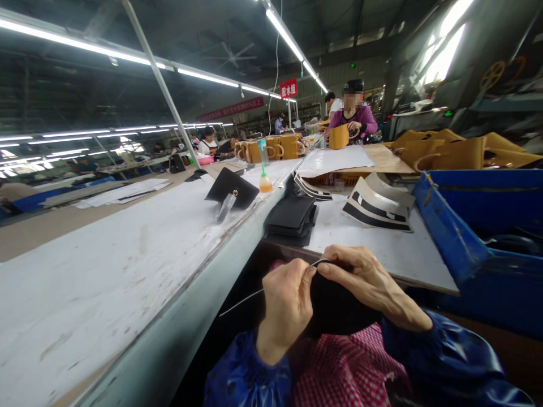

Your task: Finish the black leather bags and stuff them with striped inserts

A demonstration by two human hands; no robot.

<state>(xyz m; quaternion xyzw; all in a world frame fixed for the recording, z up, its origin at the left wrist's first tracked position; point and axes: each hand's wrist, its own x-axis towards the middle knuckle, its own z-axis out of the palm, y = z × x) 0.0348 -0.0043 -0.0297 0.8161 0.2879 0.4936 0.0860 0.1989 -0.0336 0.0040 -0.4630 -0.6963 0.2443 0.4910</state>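
Low in the middle of the view my left hand [288,302] and my right hand [367,285] meet over a black leather piece [335,308] held in my lap. Both pinch a thin pale cord [244,301] that runs along the piece's top edge and trails off to the left. The left fingers are curled round the cord and the edge. The right fingers press on the top of the piece. My sleeves are shiny blue, over a red checked apron.
A stack of black pieces [292,217] and striped cut parts [375,203] lie on the white board [382,249] ahead. A blue crate [475,226] stands at right. A long white table [106,271] with an orange glue bottle [265,182] runs left. A person holds a tan bag [339,135] far back.
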